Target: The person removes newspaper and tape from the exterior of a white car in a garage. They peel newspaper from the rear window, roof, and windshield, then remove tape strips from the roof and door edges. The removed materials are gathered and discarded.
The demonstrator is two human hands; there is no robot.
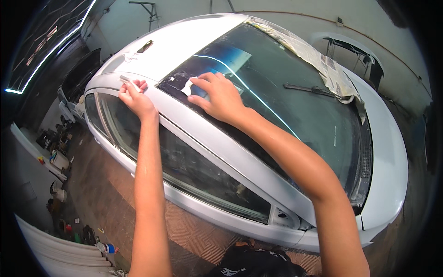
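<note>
My left hand (134, 96) is raised over the roof edge of a light grey car (184, 32), above the side windows. Its fingers are closed around a small, pale, flat strip (124, 79), whose exact kind I cannot make out. Reaching over the windshield (295, 120), my right hand (219, 97) pinches a crumpled white wad (188, 87), paper or cloth, between thumb and fingers. The wad is at the dark glass border near the roof. A small white scrap (172, 79) lies beside it on that border.
Crinkled masking paper (309, 53) covers the windshield's far edge. A wiper arm (308, 89) rests on the glass. Beyond, a loose light-coloured car panel (353, 48) stands on a stand by the wall. Cans and clutter (106, 248) are on the floor at left.
</note>
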